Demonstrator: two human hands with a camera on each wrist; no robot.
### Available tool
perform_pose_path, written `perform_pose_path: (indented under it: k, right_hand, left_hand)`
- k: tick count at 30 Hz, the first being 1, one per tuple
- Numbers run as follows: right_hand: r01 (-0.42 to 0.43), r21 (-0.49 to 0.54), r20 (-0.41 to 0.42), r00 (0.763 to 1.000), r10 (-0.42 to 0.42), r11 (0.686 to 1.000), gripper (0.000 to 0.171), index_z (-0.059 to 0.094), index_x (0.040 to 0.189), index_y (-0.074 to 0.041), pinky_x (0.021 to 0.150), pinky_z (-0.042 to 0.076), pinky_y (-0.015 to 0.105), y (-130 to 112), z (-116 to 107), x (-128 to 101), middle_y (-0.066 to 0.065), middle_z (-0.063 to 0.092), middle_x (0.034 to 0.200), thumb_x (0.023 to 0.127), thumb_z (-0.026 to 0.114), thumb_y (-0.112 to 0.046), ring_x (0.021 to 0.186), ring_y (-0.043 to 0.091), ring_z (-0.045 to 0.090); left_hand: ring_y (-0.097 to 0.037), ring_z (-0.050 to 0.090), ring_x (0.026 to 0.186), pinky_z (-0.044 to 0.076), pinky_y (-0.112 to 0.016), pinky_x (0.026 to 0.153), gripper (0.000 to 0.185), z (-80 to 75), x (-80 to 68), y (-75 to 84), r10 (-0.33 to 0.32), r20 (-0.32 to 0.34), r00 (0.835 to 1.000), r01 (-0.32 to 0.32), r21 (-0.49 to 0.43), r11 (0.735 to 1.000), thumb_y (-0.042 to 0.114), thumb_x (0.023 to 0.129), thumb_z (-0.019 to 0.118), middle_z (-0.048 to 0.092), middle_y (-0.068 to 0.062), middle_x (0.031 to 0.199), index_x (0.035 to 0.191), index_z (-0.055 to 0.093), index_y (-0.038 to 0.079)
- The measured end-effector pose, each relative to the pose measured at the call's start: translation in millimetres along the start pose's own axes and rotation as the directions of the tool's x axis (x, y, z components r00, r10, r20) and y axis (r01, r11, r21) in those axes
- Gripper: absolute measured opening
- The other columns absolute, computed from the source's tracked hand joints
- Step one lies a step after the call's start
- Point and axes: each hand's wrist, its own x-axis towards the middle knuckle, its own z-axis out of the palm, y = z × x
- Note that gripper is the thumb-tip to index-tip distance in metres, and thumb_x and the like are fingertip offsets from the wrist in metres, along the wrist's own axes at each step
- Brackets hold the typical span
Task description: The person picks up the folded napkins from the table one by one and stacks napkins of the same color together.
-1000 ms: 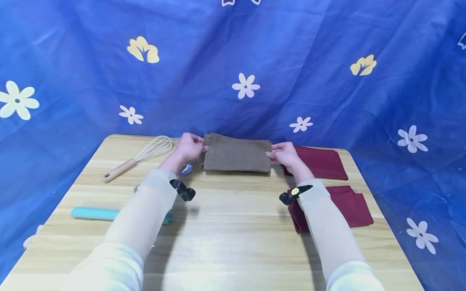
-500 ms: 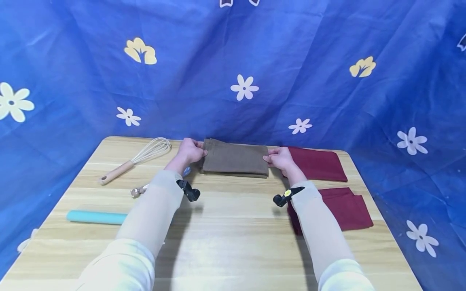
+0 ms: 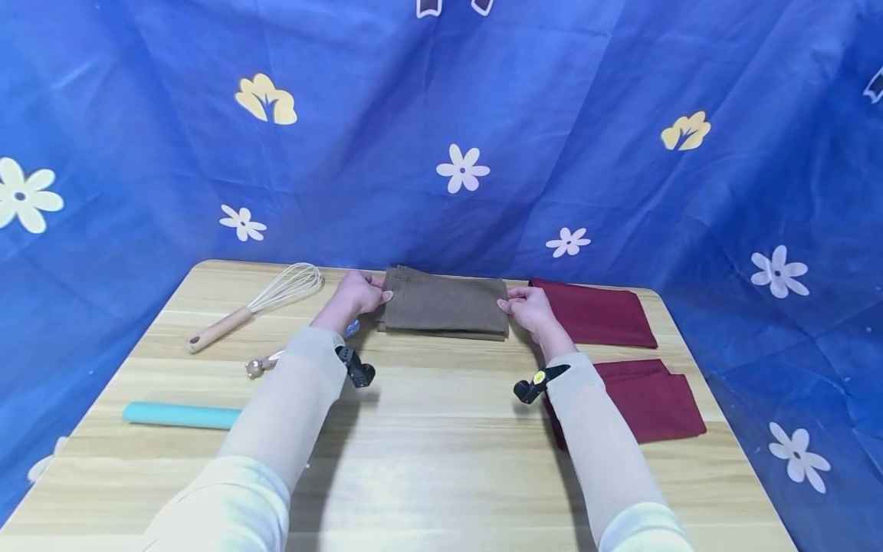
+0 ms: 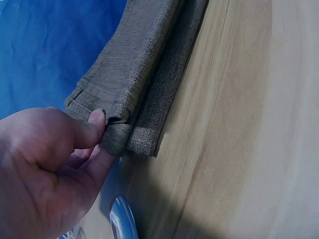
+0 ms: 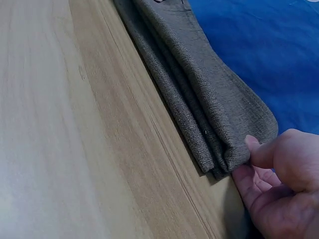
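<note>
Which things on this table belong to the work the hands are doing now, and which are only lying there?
In hand:
- folded brown cloth
- left hand, pinching its left end
- right hand, pinching its right end

Lying about:
- whisk
- two folded dark red cloths
- light blue roller
- spoon, partly hidden

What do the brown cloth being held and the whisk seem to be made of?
The folded brown cloth looks like a coarse woven fabric, perhaps linen or a wool blend: the wrist views show a matte, grainy weave and thick soft folds. The whisk seems to have thin shiny metal wires and a pale handle with a wood look, though it is too far to be sure.
</note>
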Motion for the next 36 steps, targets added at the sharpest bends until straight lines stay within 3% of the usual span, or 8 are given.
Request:
perform_pose_path:
  k: [5,11,21,27,31,36]
  right_hand:
    - [-0.006,-0.014,0.001,1.000,0.006,1.000,0.030,0.067,0.123,0.008,0.095,0.049,0.035,1,-1,1,0.016,0.068,0.112,0.098,0.075,-0.005,0.102,0.022,0.060]
    - [-0.005,-0.007,-0.009,1.000,0.005,1.000,0.026,0.069,0.120,0.009,0.092,0.050,0.034,3,1,1,0.016,0.068,0.113,0.098,0.074,-0.005,0.100,0.022,0.061]
    - [-0.041,0.003,-0.029,0.999,0.041,0.999,0.029,0.069,0.122,0.007,0.099,0.049,0.038,0,1,2,0.018,0.068,0.121,0.098,0.076,-0.008,0.107,0.024,0.061]
    - [-0.052,0.048,-0.011,0.999,0.052,0.998,0.033,0.068,0.124,0.011,0.095,0.057,0.036,-4,-2,-2,0.021,0.070,0.116,0.096,0.078,-0.003,0.096,0.019,0.068]
    - [-0.049,0.075,0.021,0.999,0.047,0.996,0.037,0.066,0.126,0.014,0.089,0.062,0.038,-9,-5,-4,0.019,0.069,0.112,0.094,0.079,0.000,0.088,0.016,0.070]
    - [-0.029,0.016,0.026,0.999,0.029,0.999,0.037,0.067,0.124,0.014,0.082,0.063,0.035,-11,-6,-7,0.020,0.067,0.111,0.093,0.080,-0.001,0.084,0.015,0.068]
  left_hand:
    - [-0.038,0.051,0.137,0.037,-0.042,0.119,0.040,-0.1,-1.2,5.7,-0.016,0.004,1.000,0.016,0.046,0.999,0.022,0.101,0.073,0.058,-0.025,0.144,0.132,0.067,-0.002]
    - [-0.038,0.052,0.136,0.038,-0.042,0.119,0.038,1.0,-1.2,6.3,-0.039,0.009,0.999,0.038,0.038,0.999,0.022,0.101,0.073,0.059,-0.024,0.142,0.131,0.066,-0.002]
    - [-0.038,0.055,0.132,0.041,-0.044,0.116,0.040,-0.6,0.1,6.8,0.017,0.012,1.000,-0.018,0.062,0.998,0.023,0.103,0.071,0.060,-0.025,0.137,0.131,0.064,-0.005]
    - [-0.039,0.058,0.128,0.044,-0.045,0.113,0.039,0.1,-7.8,5.6,0.097,-0.035,0.995,-0.095,0.049,0.994,0.021,0.101,0.074,0.064,-0.026,0.133,0.127,0.067,-0.008]
    - [-0.037,0.060,0.124,0.046,-0.045,0.111,0.034,-2.0,-9.3,4.7,0.108,-0.077,0.991,-0.105,0.045,0.993,0.020,0.097,0.079,0.069,-0.023,0.128,0.120,0.072,-0.005]
    - [-0.035,0.063,0.119,0.047,-0.044,0.108,0.032,-5.7,-9.0,0.7,0.102,-0.087,0.991,-0.098,0.044,0.994,0.020,0.095,0.082,0.072,-0.020,0.122,0.116,0.074,-0.002]
